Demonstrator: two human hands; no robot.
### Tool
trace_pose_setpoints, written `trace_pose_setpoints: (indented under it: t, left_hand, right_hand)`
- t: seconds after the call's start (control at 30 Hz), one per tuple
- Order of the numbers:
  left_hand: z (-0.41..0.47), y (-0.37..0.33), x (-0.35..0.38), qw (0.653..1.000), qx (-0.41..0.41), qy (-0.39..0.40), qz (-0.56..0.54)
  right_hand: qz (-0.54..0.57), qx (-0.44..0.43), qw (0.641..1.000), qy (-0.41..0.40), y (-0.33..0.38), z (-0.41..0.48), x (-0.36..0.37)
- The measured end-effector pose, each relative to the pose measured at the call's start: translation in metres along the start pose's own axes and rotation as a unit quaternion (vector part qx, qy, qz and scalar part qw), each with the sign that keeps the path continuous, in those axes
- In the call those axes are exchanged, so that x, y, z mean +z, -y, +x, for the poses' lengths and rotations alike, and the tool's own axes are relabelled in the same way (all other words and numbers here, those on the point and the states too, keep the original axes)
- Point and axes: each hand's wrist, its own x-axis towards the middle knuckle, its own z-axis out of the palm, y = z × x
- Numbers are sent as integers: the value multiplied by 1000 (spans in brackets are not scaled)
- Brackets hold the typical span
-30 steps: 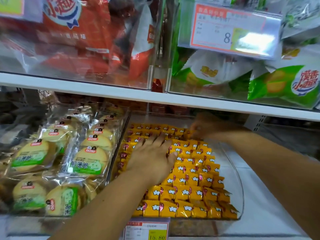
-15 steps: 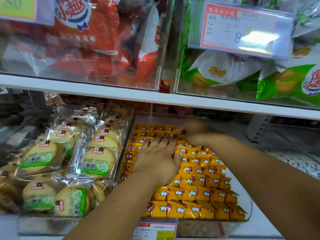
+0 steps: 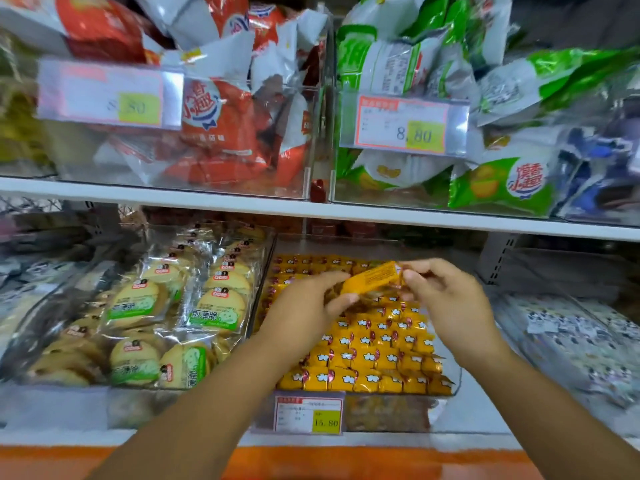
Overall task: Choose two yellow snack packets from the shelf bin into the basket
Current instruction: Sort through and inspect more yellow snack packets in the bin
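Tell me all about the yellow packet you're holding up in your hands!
The yellow packet is a small, shiny orange-yellow wrapper with tiny dark print facing the camera. It is held above the bin of matching packets, tilted with its right end higher. The left hand pinches its left end and the right hand pinches its right end.

The left hand (image 3: 304,315) and right hand (image 3: 446,301) meet, both pinching one yellow packet (image 3: 374,278).
Both bare forearms reach forward and converge; the left hand's thumb and fingers hold the packet's left end, the right hand's curled fingers its right end, knuckles up.
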Motion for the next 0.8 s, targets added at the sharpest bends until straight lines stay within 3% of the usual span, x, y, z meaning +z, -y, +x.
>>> trace_pose_setpoints:
  t: [0.1,0.17,0.27,0.43,0.57,0.8]
  left_hand:
    - [-24,-5,-8,991,-12,-11,-130]
    - [-34,-9,-10,968,-45,4,-247]
    - [-45,-12,-10,936,-101,25,-336]
    - [-53,-6,-21,897,-121,-8,-426]
    - [-53,0,-27,862,-112,16,-494]
    - [-48,3,-28,845,-102,55,-522]
  right_hand:
    - [93,73,992,42,2,-19,-7]
    - [172,109,977,66,4,-28,-8]
    - [233,142,958,86,5,-36,-4]
    - [291,135,939,122,2,-42,-6]
    - [312,137,930,141,0,-40,-10]
    - [340,135,917,161,-9,-29,-12]
